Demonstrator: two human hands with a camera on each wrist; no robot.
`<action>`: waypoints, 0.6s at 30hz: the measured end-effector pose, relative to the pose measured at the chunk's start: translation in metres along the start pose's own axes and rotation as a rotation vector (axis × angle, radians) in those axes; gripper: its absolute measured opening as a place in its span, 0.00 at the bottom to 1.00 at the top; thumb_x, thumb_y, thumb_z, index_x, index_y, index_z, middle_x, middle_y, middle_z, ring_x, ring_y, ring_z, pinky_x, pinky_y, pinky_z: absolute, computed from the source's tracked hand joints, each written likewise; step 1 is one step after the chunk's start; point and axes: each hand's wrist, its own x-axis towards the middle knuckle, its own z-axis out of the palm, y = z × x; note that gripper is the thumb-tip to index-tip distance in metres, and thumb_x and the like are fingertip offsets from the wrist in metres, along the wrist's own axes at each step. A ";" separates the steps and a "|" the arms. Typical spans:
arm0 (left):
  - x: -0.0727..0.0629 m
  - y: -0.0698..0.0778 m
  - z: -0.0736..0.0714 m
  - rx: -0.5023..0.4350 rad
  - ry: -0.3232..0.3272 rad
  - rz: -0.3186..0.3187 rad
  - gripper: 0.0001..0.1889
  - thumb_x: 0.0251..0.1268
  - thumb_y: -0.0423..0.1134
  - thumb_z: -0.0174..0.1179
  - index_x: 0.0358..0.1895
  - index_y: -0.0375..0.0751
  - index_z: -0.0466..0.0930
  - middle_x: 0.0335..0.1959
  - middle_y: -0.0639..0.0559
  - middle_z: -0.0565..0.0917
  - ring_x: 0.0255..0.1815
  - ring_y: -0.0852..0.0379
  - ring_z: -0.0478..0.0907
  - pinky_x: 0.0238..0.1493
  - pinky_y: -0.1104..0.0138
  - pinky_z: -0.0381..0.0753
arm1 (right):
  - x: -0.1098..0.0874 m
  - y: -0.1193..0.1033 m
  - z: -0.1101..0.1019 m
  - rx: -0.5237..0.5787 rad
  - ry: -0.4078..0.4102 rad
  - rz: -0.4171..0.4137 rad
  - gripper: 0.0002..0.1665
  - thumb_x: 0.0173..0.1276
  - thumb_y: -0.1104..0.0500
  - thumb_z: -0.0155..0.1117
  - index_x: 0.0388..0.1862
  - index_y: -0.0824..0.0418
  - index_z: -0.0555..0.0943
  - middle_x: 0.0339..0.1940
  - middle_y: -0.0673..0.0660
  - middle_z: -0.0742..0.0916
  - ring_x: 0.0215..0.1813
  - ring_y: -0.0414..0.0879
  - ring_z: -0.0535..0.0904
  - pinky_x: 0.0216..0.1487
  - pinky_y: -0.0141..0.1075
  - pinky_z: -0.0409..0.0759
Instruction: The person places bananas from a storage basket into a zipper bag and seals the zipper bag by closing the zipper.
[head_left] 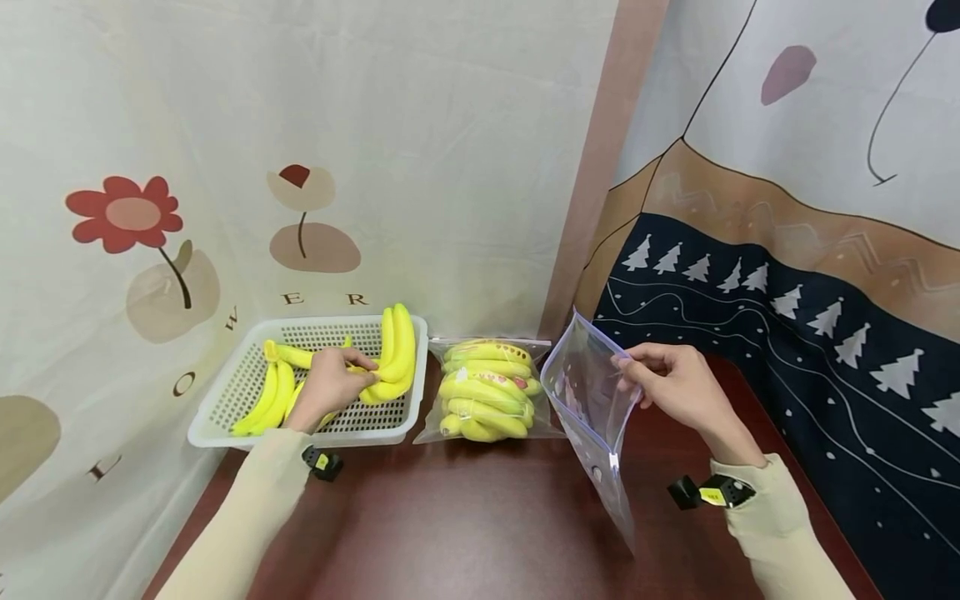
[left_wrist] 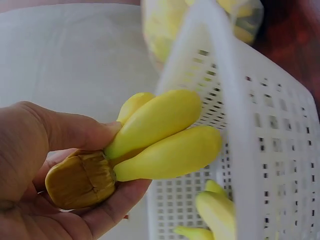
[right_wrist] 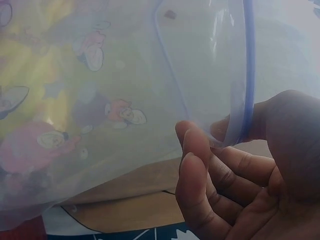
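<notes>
In the head view my left hand (head_left: 332,383) is over the white basket and grips a small bunch of yellow bananas (head_left: 400,350). The left wrist view shows thumb and fingers around the brown stem end (left_wrist: 80,181), with the bananas (left_wrist: 172,150) pointing away from the palm. My right hand (head_left: 675,385) pinches the rim of a clear zip bag (head_left: 581,387). That bag hangs with its purple-edged mouth spread apart. Up close in the right wrist view, the fingertips hold the bag's purple zip edge (right_wrist: 248,65), and cartoon figures are printed on its film.
The white perforated basket (head_left: 213,408) stands at the back left against a printed curtain (head_left: 465,167). More bananas (head_left: 264,400) lie inside it. Between basket and right hand stands a clear bag full of bananas (head_left: 487,392). The table (head_left: 420,517) is dark red-brown.
</notes>
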 end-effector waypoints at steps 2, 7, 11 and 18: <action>-0.003 0.004 -0.003 0.004 0.017 0.018 0.09 0.61 0.33 0.69 0.43 0.33 0.89 0.46 0.34 0.88 0.25 0.58 0.78 0.27 0.69 0.79 | 0.001 0.000 0.001 0.000 0.003 0.001 0.14 0.75 0.51 0.65 0.48 0.60 0.87 0.29 0.56 0.90 0.27 0.47 0.83 0.31 0.40 0.87; -0.007 0.012 -0.010 0.004 0.064 0.048 0.09 0.61 0.35 0.70 0.43 0.36 0.90 0.44 0.36 0.89 0.26 0.60 0.81 0.27 0.70 0.80 | 0.001 0.000 0.001 -0.008 0.011 0.000 0.13 0.75 0.52 0.65 0.47 0.60 0.87 0.29 0.56 0.90 0.26 0.46 0.82 0.31 0.39 0.87; -0.012 0.023 -0.012 -0.028 0.082 0.049 0.09 0.61 0.37 0.71 0.43 0.41 0.91 0.44 0.38 0.90 0.28 0.60 0.81 0.28 0.70 0.80 | 0.002 0.000 0.001 -0.010 0.023 0.001 0.13 0.75 0.52 0.65 0.47 0.60 0.87 0.29 0.56 0.90 0.26 0.46 0.82 0.30 0.36 0.86; -0.024 0.046 -0.011 -0.158 0.062 0.058 0.09 0.62 0.37 0.72 0.44 0.41 0.91 0.41 0.40 0.90 0.24 0.60 0.76 0.24 0.70 0.76 | 0.002 0.001 0.004 -0.017 0.060 0.009 0.12 0.75 0.52 0.65 0.43 0.59 0.88 0.27 0.56 0.90 0.25 0.46 0.83 0.29 0.38 0.87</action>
